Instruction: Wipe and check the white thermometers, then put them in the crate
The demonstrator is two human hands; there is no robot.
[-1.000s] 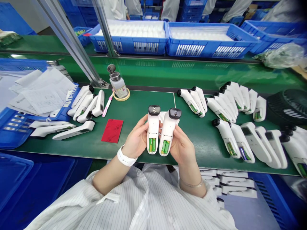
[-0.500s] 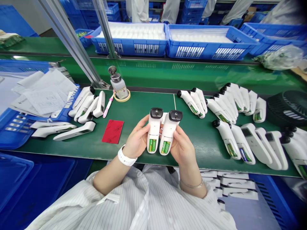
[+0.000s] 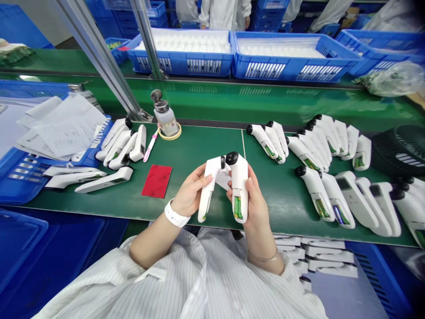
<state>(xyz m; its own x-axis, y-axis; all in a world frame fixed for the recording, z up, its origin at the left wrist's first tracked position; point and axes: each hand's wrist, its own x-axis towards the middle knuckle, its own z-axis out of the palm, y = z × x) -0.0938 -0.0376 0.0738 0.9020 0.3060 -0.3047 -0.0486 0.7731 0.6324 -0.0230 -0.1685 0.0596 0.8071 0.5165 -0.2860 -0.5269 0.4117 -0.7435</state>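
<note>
My left hand [image 3: 191, 190] is closed around a white infrared thermometer [image 3: 208, 188] with a black head, turned so that its side shows. In my right hand [image 3: 255, 201] is a second infrared thermometer [image 3: 239, 179], its battery bay open and green batteries [image 3: 238, 207] showing inside. The two black heads nearly meet; whether they touch I cannot tell. Behind them, between my hands, part of another white piece [image 3: 223, 180] shows, mostly hidden. Both thermometers are above the green bench [image 3: 186, 153], close to its front edge.
More thermometers [image 3: 314, 192] lie in groups on the right, several with batteries showing; others [image 3: 121, 144] lie at left. A red card [image 3: 156, 181], a pink-and-white brush [image 3: 151, 145] and a pump bottle [image 3: 165, 118] are left of centre. Blue crates [image 3: 292, 66] line the back shelf; a black fan [image 3: 401, 148] stands right.
Both thermometers have turned in my hands: the left one now shows its side, and the right one's head points more to the left. In the background, people in white have moved.
</note>
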